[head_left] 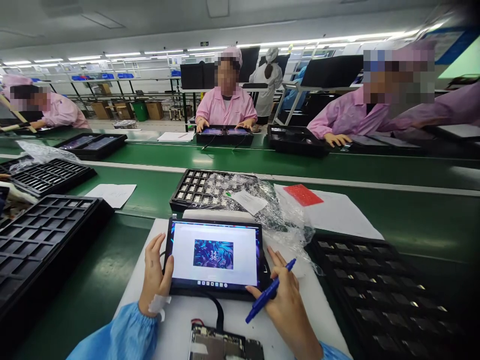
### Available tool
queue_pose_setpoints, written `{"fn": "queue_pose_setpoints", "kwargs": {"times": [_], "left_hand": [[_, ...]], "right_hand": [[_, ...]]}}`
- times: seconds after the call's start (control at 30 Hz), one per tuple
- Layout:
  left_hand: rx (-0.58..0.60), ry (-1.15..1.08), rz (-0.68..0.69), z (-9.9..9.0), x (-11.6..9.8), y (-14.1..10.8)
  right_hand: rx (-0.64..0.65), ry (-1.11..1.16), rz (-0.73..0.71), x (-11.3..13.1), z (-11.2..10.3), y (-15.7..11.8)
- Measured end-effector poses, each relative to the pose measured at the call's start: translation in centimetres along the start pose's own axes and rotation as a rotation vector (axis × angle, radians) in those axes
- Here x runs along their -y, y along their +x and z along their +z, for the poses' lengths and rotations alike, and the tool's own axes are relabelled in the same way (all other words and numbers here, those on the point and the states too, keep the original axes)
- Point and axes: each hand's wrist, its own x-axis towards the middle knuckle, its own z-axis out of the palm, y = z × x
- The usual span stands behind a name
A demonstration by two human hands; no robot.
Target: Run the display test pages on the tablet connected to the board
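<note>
A lit tablet screen (214, 257) leans up on the white foam sheet (176, 330). It shows a small blue-purple picture with a clock on a white page. My left hand (156, 272) is closed around the screen's left edge, thumb in front and fingers at the side. In my right hand (287, 295) lies a capped blue marker pen (270, 291), while the thumb touches the screen's lower right corner. From beneath the screen, a black ribbon cable (219, 312) runs down to an exposed circuit board with metal-coloured parts (225, 345), cut off by the bottom border.
Black compartment trays stand left (48, 227) and right (382, 285). Behind the screen, another parts tray (191, 187) lies partly under clear plastic wrap (277, 210). A red card (303, 195) rests on white paper. Several people in pink work across the green bench (150, 157).
</note>
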Motion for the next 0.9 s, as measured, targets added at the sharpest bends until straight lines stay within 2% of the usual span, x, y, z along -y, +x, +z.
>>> {"fn": "queue_pose_setpoints", "kwargs": {"times": [0.17, 0.43, 0.63, 0.9], "left_hand": [[0.002, -0.018, -0.010, 0.0, 0.1, 0.1], [-0.010, -0.055, -0.053, 0.1, 0.3, -0.1], [-0.011, -0.071, -0.079, 0.2, 0.2, -0.1], [-0.011, -0.076, -0.074, 0.2, 0.2, -0.1]], "right_hand": [[-0.013, 0.007, -0.010, -0.2, -0.3, 0.1], [0.047, -0.036, -0.004, -0.6, -0.8, 0.4], [0.148, -0.050, 0.003, -1.4, -1.1, 0.1], [0.118, 0.003, 0.028, -1.6, -0.6, -0.1]]}}
